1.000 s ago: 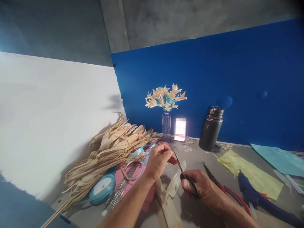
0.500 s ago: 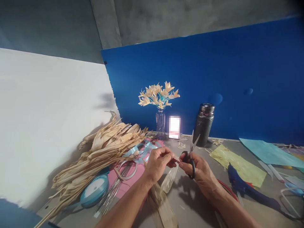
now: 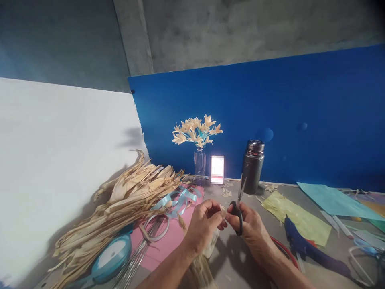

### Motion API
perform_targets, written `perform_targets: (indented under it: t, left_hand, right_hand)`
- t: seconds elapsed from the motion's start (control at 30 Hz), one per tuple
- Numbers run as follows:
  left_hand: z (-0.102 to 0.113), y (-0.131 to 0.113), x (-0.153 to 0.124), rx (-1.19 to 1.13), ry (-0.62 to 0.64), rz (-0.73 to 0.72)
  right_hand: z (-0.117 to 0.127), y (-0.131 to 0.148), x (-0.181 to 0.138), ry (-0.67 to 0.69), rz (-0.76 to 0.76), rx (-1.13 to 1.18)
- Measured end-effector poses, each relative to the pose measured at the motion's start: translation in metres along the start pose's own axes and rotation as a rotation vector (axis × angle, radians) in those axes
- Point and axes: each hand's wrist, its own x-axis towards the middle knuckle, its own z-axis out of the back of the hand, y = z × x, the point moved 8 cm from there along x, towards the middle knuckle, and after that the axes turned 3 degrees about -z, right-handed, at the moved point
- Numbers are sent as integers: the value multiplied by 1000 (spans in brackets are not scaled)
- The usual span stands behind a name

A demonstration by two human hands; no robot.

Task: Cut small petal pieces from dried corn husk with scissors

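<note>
My left hand [image 3: 206, 222] pinches a small pale piece of corn husk [image 3: 223, 209] between thumb and fingers. Close against it, my right hand [image 3: 248, 222] is closed on black-handled scissors [image 3: 240, 200], whose blades point up and away from me. The right thumb and fingertip meet the edge of the husk piece. Longer husk strips [image 3: 202, 269] lie on the table under my left wrist. Beyond my hands stands a clear bottle [image 3: 199, 165] holding pale husk flowers [image 3: 195, 128].
Dried husks [image 3: 120, 204] are heaped at left, beside a blue ribbon roll [image 3: 112, 255], metal wires [image 3: 135, 257] and pink paper [image 3: 162, 249]. A dark flask [image 3: 252, 168] stands behind. To the right lie a blue glue gun [image 3: 313, 251], yellow paper [image 3: 300, 216] and turquoise paper [image 3: 333, 200].
The view has tilted up and shifted slightly right. My hands have drawn closer together around the husk piece, and the scissor blades look more nearly shut.
</note>
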Motion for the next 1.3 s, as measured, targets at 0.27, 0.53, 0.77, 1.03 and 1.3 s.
perform_targets:
  t: [0.27,0.53,0.77,1.03,1.3]
  left_hand:
    - [13,-1,5,-80,-63,38]
    - [19,-1,6,-80,-65,39]
    - [19,-5,5,-36,-76,36]
    - [22,-8,4,30,-111,15]
    - [22,-6,4,-7,-90,29]
  right_hand:
    - [-18,7,-6,416,85,-132]
    - [-24,8,-16,501,21,-296]
    - [-23,8,-18,483,1,-342]
    - [-27,-7,-11,506,35,-312]
    - [-26,-15,-8,533,-11,-243]
